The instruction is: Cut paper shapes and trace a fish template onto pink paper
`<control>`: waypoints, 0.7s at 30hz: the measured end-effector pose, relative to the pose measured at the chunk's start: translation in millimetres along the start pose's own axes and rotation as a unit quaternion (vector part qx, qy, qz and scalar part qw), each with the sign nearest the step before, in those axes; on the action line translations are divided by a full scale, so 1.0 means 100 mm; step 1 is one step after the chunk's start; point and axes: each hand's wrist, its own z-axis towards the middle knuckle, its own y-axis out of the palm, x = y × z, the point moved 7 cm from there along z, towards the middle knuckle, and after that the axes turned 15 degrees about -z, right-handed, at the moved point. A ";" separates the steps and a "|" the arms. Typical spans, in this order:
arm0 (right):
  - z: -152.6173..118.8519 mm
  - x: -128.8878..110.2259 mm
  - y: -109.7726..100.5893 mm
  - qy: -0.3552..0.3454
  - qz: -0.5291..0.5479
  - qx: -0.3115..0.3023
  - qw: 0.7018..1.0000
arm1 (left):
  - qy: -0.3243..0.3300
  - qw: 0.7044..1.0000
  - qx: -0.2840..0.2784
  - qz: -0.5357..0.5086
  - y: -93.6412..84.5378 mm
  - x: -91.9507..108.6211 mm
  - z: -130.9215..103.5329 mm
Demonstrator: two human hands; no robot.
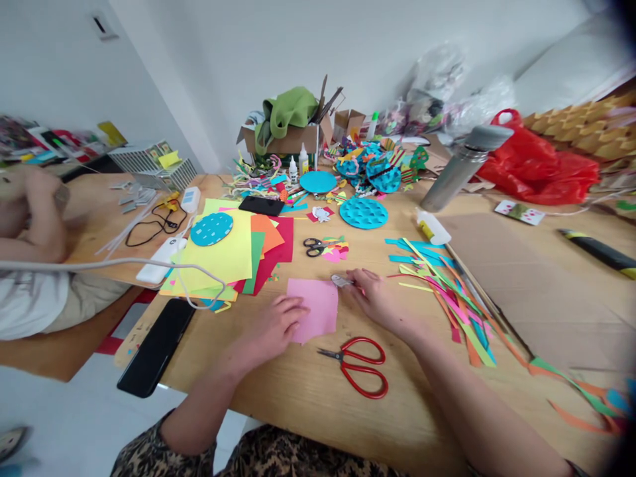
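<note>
A square of pink paper (318, 308) lies on the wooden table in front of me. My left hand (275, 328) rests on its left edge with the fingers laid out over it. Just past the paper's upper right corner, my right hand (370, 291) pinches a small whitish-grey cutout (340, 281) by its right end. Red-handled scissors (365, 366) lie nearest my body, below the paper, touched by neither hand. Farther back are black-handled scissors (314, 247) beside small coloured scraps (336, 249).
Coloured paper sheets (233, 238) and a black phone (158, 348) lie to the left. Paper strips (462, 305), a glue bottle (433, 227), a steel flask (460, 165) and cardboard (527, 285) are on the right. Another person's arm (34, 218) is at far left.
</note>
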 end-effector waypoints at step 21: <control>-0.04 0.09 -0.09 0.137 0.339 0.049 0.930 | -0.001 0.999 -0.019 0.040 0.13 0.10 0.10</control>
